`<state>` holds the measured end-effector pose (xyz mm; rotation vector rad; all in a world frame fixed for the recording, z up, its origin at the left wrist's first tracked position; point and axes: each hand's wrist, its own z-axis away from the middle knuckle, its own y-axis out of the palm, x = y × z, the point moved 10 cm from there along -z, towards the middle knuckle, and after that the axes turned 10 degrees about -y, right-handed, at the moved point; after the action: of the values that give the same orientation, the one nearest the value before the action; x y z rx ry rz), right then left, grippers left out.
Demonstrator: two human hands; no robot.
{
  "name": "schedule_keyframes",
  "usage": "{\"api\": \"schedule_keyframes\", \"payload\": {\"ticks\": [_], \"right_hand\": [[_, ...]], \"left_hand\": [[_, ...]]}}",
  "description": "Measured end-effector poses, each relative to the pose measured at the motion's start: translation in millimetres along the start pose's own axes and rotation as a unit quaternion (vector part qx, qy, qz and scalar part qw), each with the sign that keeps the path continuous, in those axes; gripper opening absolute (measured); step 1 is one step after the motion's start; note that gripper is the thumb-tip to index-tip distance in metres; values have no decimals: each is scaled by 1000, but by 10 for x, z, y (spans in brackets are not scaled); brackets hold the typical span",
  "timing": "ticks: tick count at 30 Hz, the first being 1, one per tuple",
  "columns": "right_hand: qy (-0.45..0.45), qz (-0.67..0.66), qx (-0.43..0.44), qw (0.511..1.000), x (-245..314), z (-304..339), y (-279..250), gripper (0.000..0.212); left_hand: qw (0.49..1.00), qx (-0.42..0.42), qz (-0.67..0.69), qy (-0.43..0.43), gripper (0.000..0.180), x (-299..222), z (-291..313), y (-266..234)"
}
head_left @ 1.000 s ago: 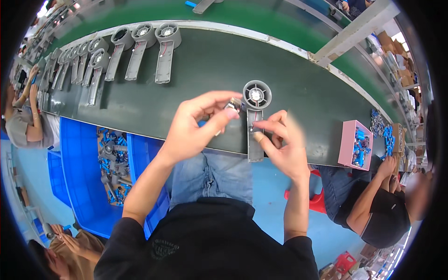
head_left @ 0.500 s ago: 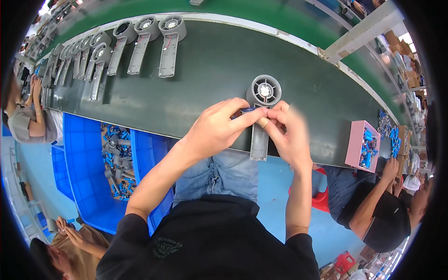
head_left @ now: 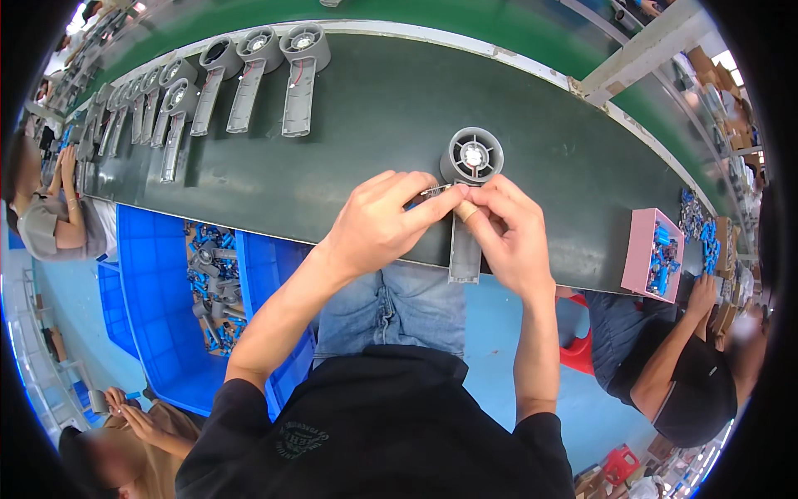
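So I've got both hands close together over the neck of a grey handheld fan (head_left: 465, 258), fingertips touching or nearly so. My left hand (head_left: 382, 218) is pinching a small part (head_left: 431, 192), mostly hidden by my fingers so I can't tell what it is. My right hand (head_left: 513, 233) has thumb and fingers bunched at the top of the handle; can't tell what's between them, if anything. The fan lies on the dark green counter (head_left: 374, 108) right in front of me, round head away from me, hollow handle pointing my way with its end at the front edge. Over to the left there's a row of similar grey fans (head_left: 299, 87) along the far edge. A pink box (head_left: 640, 249) of blue bits sits on the right, and a blue bin (head_left: 166, 316) is below on my left.
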<state>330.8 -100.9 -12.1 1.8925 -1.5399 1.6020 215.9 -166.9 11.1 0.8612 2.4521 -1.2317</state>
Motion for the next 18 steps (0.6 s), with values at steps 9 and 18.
{"api": "schedule_keyframes", "payload": {"ticks": [9, 18], "right_hand": [[-154, 206, -64, 964, 322, 1, -70, 18], [-135, 133, -118, 975, 162, 60, -36, 12]], "left_hand": [[988, 41, 103, -103, 23, 158, -71, 57], [929, 24, 247, -274, 33, 313, 97, 75]]}}
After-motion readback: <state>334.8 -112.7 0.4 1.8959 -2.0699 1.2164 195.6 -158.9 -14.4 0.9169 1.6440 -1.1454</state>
